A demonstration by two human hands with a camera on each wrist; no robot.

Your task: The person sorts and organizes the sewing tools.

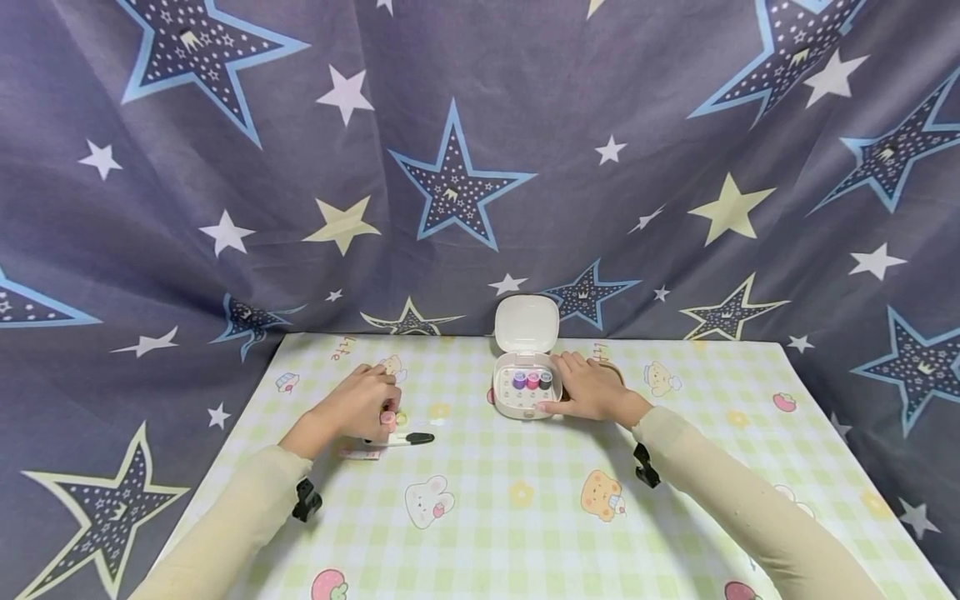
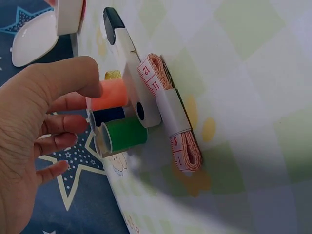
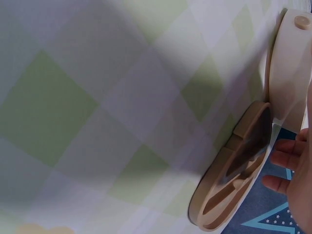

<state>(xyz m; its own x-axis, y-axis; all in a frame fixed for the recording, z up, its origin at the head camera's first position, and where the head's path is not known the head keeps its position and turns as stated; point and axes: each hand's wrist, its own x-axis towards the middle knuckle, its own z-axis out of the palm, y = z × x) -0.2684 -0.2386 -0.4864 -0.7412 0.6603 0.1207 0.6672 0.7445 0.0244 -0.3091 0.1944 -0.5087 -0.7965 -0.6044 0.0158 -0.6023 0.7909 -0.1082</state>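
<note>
One orange spool touches the left hand, far from the right hand.

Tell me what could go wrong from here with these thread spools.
The left hand might knock the green spool while moving the orange spool, since they sit close together. It could also nudge the white-and-black tool lying right beside them. If the right hand at the white box pushes unevenly, the box may shift, and its three spools might be jolted.
</note>
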